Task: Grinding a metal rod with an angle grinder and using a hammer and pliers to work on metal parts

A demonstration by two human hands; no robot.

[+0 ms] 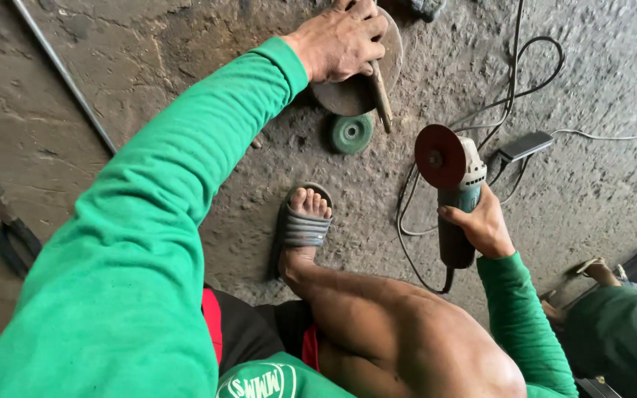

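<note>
Left hand [342, 40] clamps the round metal plate [359, 70] on the floor [591, 88]. Right hand [481, 225] grips the angle grinder [455, 199], disc raised clear; grinding looks yet undone.

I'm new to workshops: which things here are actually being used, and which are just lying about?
In use:
- round metal disc, pressed down by the left hand
- angle grinder, gripped by the right hand
- grinder's cable

Lying about:
- green grinding wheel
- thin metal rod
- black adapter box
- pliers
</note>
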